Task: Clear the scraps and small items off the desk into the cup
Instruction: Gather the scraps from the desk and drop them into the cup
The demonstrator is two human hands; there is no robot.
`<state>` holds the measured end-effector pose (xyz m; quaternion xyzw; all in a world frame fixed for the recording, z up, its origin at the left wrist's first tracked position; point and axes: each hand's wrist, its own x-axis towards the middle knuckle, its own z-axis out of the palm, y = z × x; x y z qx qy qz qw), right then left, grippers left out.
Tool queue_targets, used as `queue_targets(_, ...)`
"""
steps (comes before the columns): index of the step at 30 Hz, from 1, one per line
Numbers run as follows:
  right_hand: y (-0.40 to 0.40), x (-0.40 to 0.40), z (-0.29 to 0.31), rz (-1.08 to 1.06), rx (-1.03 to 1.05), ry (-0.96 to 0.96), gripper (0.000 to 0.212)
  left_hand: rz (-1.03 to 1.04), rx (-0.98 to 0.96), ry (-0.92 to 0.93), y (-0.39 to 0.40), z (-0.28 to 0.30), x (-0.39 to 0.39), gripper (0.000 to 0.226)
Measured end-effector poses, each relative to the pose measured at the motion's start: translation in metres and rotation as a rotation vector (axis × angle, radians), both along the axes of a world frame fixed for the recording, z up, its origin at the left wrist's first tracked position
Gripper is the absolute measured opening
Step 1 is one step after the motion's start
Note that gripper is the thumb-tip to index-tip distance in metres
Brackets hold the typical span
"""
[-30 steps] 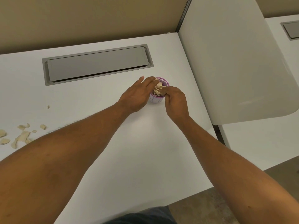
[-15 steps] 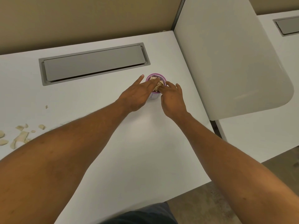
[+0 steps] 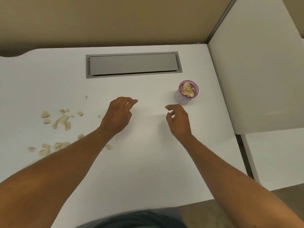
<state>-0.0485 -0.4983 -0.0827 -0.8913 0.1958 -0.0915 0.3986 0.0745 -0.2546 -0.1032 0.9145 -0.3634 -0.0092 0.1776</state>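
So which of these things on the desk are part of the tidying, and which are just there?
Part of the job:
- cup, already holding scraps
- loose scraps on the desk's left
- left hand, right hand, both empty

Just there:
- grey cable hatch
- white divider panel

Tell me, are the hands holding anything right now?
No. The left hand and right hand hover empty over the desk, fingers loosely curled, touching neither the cup nor the scraps.

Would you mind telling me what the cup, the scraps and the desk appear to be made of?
Cup: probably paper or thin plastic, pale matte wall with a pink rim.
Scraps: likely torn paper or card, beige, matte, with ragged edges; I can't be sure.
Desk: smooth white laminate by its look, even and faintly glossy, with a grey metal-looking hatch.
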Motion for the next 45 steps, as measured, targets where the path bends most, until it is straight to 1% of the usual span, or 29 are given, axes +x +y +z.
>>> queue_targets(1,0.014,0.002,-0.006,0.064,0.029,0.073,0.03,0.043,0.019,-0.001,0.023,-0.003,-0.003,0.056)
queue_targets(2,0.029,0.004,-0.011,0.131,0.054,0.15,0.036,0.087,0.032,0.004,0.045,-0.006,-0.007,0.054)
queue_targets(3,0.046,0.005,-0.017,0.196,0.085,0.231,0.048,0.131,0.036,0.009,0.067,-0.01,-0.012,0.053)
queue_targets(4,0.064,0.007,-0.021,0.255,0.108,0.329,0.065,0.181,0.04,0.01,0.088,-0.013,-0.018,0.052)
queue_targets(6,0.102,0.009,-0.028,0.366,0.094,0.523,0.097,0.309,0.074,0.003,0.124,-0.019,-0.035,0.048)
queue_targets(7,0.121,0.009,-0.031,0.411,0.073,0.581,0.106,0.376,0.117,0.004,0.14,-0.023,-0.045,0.047)
queue_targets(8,0.141,0.009,-0.033,0.442,0.058,0.605,0.109,0.444,0.171,0.011,0.154,-0.025,-0.056,0.046)
queue_targets(10,0.179,0.007,-0.039,0.474,0.061,0.589,0.109,0.589,0.25,0.071,0.176,-0.028,-0.08,0.047)
queue_targets(13,0.241,0.01,-0.048,0.539,0.075,0.551,0.098,0.84,0.256,0.256,0.21,-0.035,-0.107,0.055)
queue_targets(15,0.254,0.014,-0.047,0.539,0.077,0.49,0.085,0.839,0.185,0.332,0.205,-0.037,-0.115,0.059)
queue_targets(18,0.276,0.032,-0.05,0.56,0.103,0.424,0.072,0.727,-0.013,0.407,0.207,-0.04,-0.111,0.061)
queue_targets(21,0.29,0.053,-0.055,0.612,0.162,0.369,0.073,0.671,-0.187,0.444,0.212,-0.039,-0.099,0.058)
queue_targets(23,0.288,0.069,-0.054,0.613,0.171,0.328,0.071,0.708,-0.257,0.37,0.219,-0.033,-0.086,0.052)
queue_targets(25,0.28,0.085,-0.051,0.575,0.097,0.225,0.057,0.784,-0.229,0.26,0.236,-0.028,-0.073,0.048)
queue_targets(26,0.274,0.094,-0.052,0.55,0.02,0.171,0.052,0.833,-0.168,0.213,0.247,-0.028,-0.067,0.048)
queue_targets(27,0.267,0.104,-0.054,0.531,-0.067,0.142,0.052,0.888,-0.088,0.182,0.259,-0.029,-0.062,0.05)
queue_targets(28,0.26,0.116,-0.058,0.527,-0.156,0.149,0.057,0.945,-0.009,0.176,0.27,-0.031,-0.057,0.054)
queue_targets(30,0.25,0.142,-0.065,0.553,-0.295,0.234,0.074,1.042,0.092,0.241,0.292,-0.035,-0.049,0.062)
queue_targets(32,0.248,0.168,-0.07,0.6,-0.366,0.314,0.084,1.084,0.09,0.361,0.308,-0.04,-0.044,0.068)
queue_targets(35,0.263,0.194,-0.079,0.695,-0.417,0.348,0.086,1.009,-0.06,0.523,0.316,-0.042,-0.046,0.072)
queue_targets(37,0.281,0.199,-0.084,0.735,-0.44,0.332,0.086,0.913,-0.118,0.566,0.312,-0.042,-0.049,0.072)
queue_targets(41,0.311,0.18,-0.089,0.901,-0.444,0.278,0.082,0.741,-0.136,0.556,0.295,-0.044,-0.056,0.071)
queue_targets(45,0.315,0.143,-0.084,1.082,-0.405,0.228,0.076,0.613,-0.152,0.501,0.28,-0.047,-0.068,0.072)
